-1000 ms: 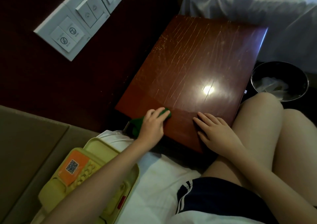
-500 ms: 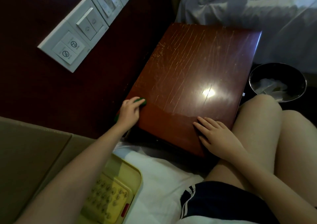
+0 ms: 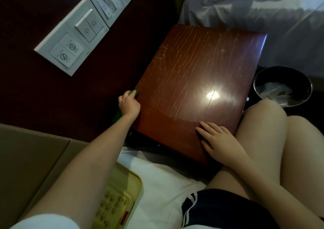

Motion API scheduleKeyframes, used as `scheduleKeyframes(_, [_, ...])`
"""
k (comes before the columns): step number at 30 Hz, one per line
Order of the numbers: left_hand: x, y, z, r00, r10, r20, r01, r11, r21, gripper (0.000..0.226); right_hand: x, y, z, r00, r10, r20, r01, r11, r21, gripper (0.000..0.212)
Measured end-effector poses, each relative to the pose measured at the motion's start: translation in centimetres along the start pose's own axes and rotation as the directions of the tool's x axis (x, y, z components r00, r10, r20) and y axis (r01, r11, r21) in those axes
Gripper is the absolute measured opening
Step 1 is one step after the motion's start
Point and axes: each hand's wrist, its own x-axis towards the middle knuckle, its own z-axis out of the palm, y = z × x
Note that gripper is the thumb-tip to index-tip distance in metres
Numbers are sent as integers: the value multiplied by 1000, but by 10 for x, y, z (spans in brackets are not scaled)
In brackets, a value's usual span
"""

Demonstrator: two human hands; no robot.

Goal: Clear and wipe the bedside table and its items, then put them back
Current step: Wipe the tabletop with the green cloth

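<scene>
Buttons of a yellow telephone [image 3: 121,202] showed nearest the camera. It lay on white bedding [image 3: 157,174], partly hidden under the person's left forearm and off the table. Just beyond, the right hand [image 3: 217,139] rested palm down on the near part of the bedside table [image 3: 192,67], fingers straight and holding nothing. Farther along, at the table's left edge, the left hand [image 3: 129,104] had its fingers curled round a green cloth [image 3: 134,93] and pressed it against that edge. One tip of the cloth showed past the fingers, and a darker fold hung below the wrist. The reddish-brown tabletop was glossy, streaked with pale scratches, and carried a bright spot of reflected light. To its right stood a round metal bin [image 3: 257,81] with crumpled material inside. A white switch panel [image 3: 78,32] sat on the dark wall to the left, and grey bed linen [image 3: 263,9] lay beyond the table's far edge.
</scene>
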Motion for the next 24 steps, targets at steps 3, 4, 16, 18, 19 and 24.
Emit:
scheduleKeyframes(3, [-12, 0, 2, 996, 88, -6, -88, 996, 20, 41, 1, 0, -1, 1000, 12, 4, -12, 1000, 1, 47])
scheduleKeyframes(4, [-17, 0, 3, 994, 112, -5, -112, 993, 20, 41, 2, 0, 0, 1000, 9, -9, -9, 1000, -2, 44])
scheduleKeyframes(16, [-93, 20, 18, 944, 326, 55, -326, 945, -3, 41, -4, -2, -1, 999, -26, 36, 24, 997, 69, 53])
scheduleKeyframes(18, [-110, 24, 20, 922, 375, 98, -374, 927, -34, 42, -5, -3, -1, 998, -28, 52, 25, 997, 68, 54])
scheduleKeyframes(19, [-119, 27, 20, 907, 405, 113, -401, 914, -51, 42, -5, -4, -2, 997, -26, 69, 22, 998, 67, 54])
scheduleKeyframes(24, [-165, 38, 24, 802, 580, 139, -566, 814, -129, 42, -12, -7, -3, 999, -11, 36, 8, 997, 81, 54])
